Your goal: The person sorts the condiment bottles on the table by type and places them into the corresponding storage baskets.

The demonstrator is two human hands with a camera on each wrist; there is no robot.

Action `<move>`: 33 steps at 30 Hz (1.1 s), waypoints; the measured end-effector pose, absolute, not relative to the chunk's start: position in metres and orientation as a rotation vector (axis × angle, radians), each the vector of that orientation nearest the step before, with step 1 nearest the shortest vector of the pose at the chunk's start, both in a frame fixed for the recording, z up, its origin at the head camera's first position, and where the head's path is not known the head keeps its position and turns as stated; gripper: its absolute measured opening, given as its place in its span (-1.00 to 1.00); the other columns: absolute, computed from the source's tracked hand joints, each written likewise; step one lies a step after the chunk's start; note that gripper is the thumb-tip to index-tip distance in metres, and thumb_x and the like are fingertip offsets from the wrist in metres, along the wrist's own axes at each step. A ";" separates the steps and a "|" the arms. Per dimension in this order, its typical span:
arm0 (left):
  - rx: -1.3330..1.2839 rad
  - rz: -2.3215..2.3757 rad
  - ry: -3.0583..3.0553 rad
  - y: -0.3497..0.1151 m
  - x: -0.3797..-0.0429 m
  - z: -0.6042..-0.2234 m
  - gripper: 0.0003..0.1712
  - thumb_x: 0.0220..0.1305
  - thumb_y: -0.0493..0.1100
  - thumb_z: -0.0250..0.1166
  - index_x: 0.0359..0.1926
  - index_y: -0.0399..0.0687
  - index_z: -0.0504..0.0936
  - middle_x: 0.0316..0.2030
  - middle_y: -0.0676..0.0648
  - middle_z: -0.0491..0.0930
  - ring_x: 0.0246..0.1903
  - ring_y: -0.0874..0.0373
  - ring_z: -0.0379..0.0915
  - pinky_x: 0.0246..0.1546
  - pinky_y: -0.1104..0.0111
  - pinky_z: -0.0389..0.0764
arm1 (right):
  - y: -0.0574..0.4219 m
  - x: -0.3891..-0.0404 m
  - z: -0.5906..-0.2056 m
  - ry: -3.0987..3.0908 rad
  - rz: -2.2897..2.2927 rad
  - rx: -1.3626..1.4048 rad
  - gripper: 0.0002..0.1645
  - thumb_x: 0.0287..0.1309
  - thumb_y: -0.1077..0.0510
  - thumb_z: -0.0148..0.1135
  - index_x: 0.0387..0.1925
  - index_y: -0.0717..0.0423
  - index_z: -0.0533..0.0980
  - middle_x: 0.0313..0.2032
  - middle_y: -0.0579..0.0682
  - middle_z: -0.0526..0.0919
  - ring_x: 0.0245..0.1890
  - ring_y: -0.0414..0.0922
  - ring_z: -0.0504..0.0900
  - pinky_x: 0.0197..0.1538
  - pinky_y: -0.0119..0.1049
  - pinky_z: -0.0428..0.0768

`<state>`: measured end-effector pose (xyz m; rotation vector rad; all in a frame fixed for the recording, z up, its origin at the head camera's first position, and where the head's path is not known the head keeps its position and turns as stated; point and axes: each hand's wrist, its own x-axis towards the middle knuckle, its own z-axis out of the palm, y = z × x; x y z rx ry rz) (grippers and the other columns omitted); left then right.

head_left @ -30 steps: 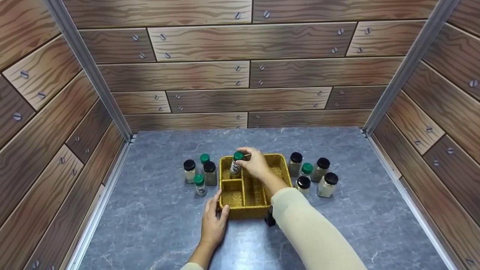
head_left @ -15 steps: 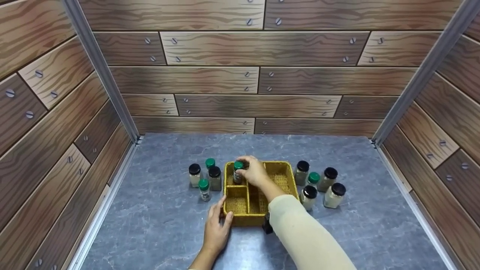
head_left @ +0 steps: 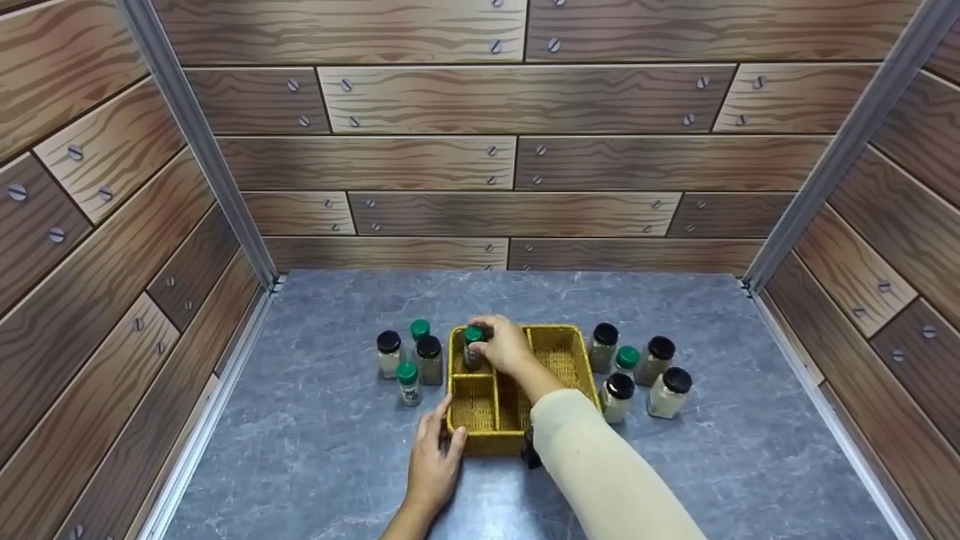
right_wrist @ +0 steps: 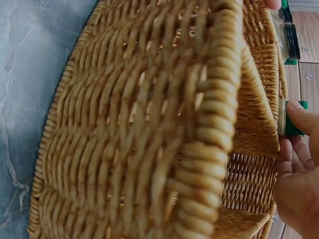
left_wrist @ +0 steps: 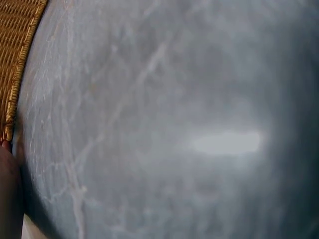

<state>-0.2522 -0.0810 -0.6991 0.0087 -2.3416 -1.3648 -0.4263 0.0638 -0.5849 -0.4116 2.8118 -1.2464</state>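
Note:
A small spice jar with a green cap [head_left: 472, 336] stands upright inside the back left compartment of a woven basket [head_left: 491, 445]. My right hand [head_left: 505, 349] pinches that jar by its cap between thumb and fingers, reaching across the basket; the right wrist view shows the thumb on the green cap [right_wrist: 294, 118]. At the basket's near left corner, my left hand [head_left: 435, 466] touches it, straight fingers along the left side and thumb at the front. Only part of the left hand [left_wrist: 9, 186] shows in the left wrist view, against the basket's edge [left_wrist: 22, 59].
Left of the basket stand several spice jars, including a black-capped one [head_left: 389, 354] and a green-capped one [head_left: 409, 384]. On its right are several more, among them a pale black-capped jar [head_left: 669, 394]. Wood-patterned walls [head_left: 420, 161] enclose the grey marbled table [head_left: 300, 420].
My right hand has lowered the green-capped jar slightly deeper into the back left compartment. My left hand keeps its place at the basket corner. The head view has shifted a little.

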 end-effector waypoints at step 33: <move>0.008 -1.353 -2.349 -0.081 -0.251 -0.699 -0.34 0.50 -0.11 0.37 0.56 0.14 0.47 0.16 -0.13 0.62 -0.11 0.20 0.57 0.01 0.17 0.64 | 0.077 -0.399 -0.576 2.771 -1.409 -0.455 -0.31 0.23 0.28 0.55 0.39 0.04 0.58 0.24 0.23 0.59 0.21 0.19 0.64 0.32 0.08 0.67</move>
